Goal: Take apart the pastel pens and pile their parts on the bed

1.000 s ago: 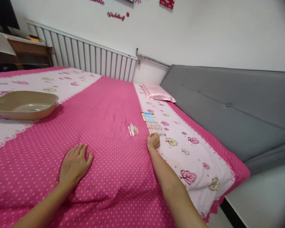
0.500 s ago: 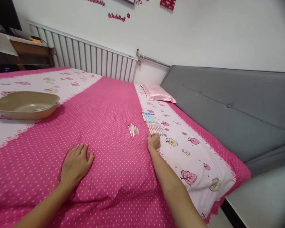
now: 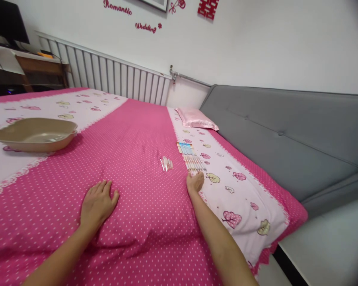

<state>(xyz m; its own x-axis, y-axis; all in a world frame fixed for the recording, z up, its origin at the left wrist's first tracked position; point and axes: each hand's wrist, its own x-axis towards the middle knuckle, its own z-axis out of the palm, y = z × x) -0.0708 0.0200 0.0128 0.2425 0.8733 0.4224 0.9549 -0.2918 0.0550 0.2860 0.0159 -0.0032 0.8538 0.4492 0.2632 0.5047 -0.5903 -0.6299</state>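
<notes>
My left hand (image 3: 98, 201) lies flat on the pink dotted bedspread (image 3: 131, 198), fingers stretched out and holding nothing. At the near end of a row of pale, slim pen-like sticks (image 3: 193, 163) is my right hand (image 3: 195, 181). Its thumb and fingers are apart along the ends of that row, with nothing visible gripped; part of the fingers is hard to make out. Just beyond, a second row of blue pen-like sticks (image 3: 185, 148) lies side by side. A small loose pile of white and pinkish pieces (image 3: 166, 163) sits left of the rows.
A beige plastic basin (image 3: 32, 145) stands on the bed at the left. A pink pillow (image 3: 197, 118) lies near the grey headboard (image 3: 271, 115). Behind the bed runs a white radiator (image 3: 113, 71); a desk (image 3: 43, 65) with a monitor (image 3: 6, 22) is at far left.
My right hand has drawn slightly back from the pale sticks, and its thumb and fingers have spread. My left hand stays flat on the bed. The view has tilted up slightly.
</notes>
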